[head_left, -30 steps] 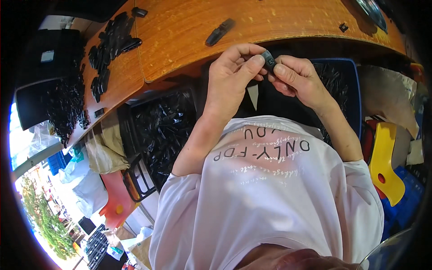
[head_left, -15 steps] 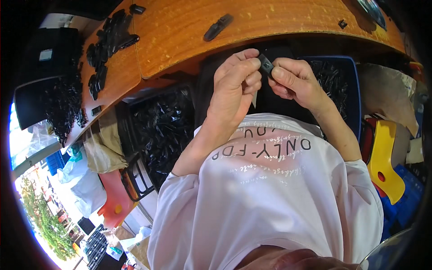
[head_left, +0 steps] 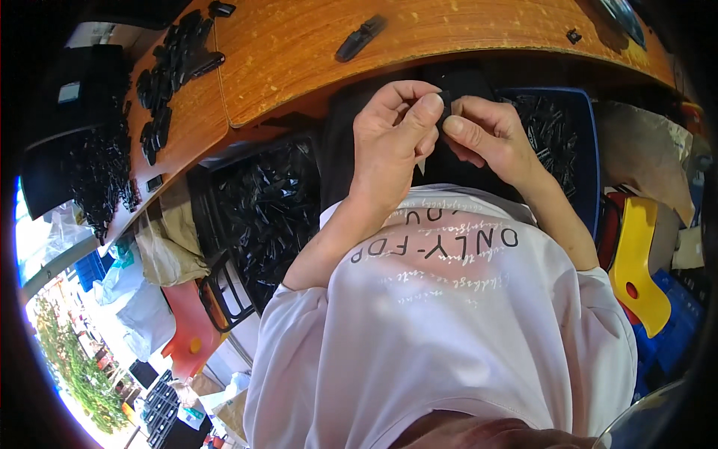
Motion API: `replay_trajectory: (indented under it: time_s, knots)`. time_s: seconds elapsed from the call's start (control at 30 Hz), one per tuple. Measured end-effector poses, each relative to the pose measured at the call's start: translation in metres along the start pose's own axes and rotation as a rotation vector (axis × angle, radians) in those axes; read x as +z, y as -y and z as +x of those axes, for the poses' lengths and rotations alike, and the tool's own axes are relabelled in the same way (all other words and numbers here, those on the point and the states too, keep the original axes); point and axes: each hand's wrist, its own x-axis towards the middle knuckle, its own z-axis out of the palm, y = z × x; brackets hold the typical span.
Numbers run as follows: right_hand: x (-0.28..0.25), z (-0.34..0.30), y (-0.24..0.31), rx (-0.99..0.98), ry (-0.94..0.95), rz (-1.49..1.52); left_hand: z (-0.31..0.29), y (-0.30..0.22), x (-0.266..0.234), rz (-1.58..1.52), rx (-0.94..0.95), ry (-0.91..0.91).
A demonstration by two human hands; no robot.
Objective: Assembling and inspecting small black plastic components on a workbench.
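Note:
Above my lap, just off the table's near edge, my left hand [head_left: 395,142] pinches a small black plastic part [head_left: 446,103] between thumb and fingers. My right hand [head_left: 493,138] is closed at the part's other side, thumb and fingers bent against it. Most of the part is hidden by the fingers. Below my left hand's curled fingers a pale pointed tip [head_left: 422,166] sticks out; what it belongs to is hidden. On the table [head_left: 292,71] in front lies a longer black plastic piece [head_left: 360,39].
A blue bin [head_left: 596,150] of black parts stands at my right, and a dark container of black pieces [head_left: 265,217] at my left. Black parts [head_left: 176,67] are heaped on the table's left. A yellow plastic seat [head_left: 634,269] is at the right.
The black part has turned between my hands, so its face with the small square opening no longer shows. My hands stay close together in nearly the same place.

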Motion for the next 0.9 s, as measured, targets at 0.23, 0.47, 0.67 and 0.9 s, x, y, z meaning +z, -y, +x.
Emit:
replay_trajectory:
  time_s: [0.23,0.47,0.67,0.9]
  knots:
    - [0.000,0.000,0.008,0.035,-0.147,-0.119,0.000,0.006,-0.007,0.053,0.012,-0.027]
    - [0.013,-0.006,0.005,-0.209,-0.330,-0.334,0.002,0.007,-0.009,-0.083,-0.031,-0.044]
    - [0.009,-0.006,0.012,-0.239,-0.327,-0.511,0.001,0.006,-0.011,0.001,-0.033,-0.064]
    - [0.000,0.000,0.019,-0.491,-0.150,-0.818,-0.001,0.009,-0.009,0.185,-0.005,-0.094]
